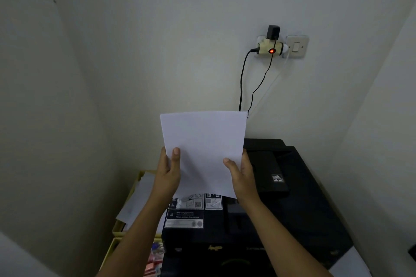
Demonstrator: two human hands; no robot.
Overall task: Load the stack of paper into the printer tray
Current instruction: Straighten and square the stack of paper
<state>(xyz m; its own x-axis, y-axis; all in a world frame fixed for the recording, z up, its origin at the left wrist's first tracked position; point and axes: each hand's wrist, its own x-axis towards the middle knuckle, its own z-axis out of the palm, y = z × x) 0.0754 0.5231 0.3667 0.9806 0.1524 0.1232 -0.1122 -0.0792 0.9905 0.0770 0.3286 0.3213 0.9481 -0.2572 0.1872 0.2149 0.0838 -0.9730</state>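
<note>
The left hand grips the left edge of the paper, thumb pressed flat on the front face and the other fingers hidden behind the sheets. The right hand does the same on the right edge, thumb on the front. Between them the paper stands nearly upright in the centre of the frame, lifted clear above the printer, whose black body fills the lower right. How many sheets are held cannot be told from the front.

To do this step well, the two grips should stay level so the bottom edge comes down square, not one corner first. The bottom edge now hangs just over the white label on the printer's top, so the stack probably needs carrying toward the back of the machine, where the raised flap in the middle right of the frame appears to be the feed; the tray itself is too dark to make out. Thumbs should loosen only once the sheets are seated.

The cables hang from the wall socket in the upper right, running down behind the paper's top corner; keep the sheets from snagging them.
</note>
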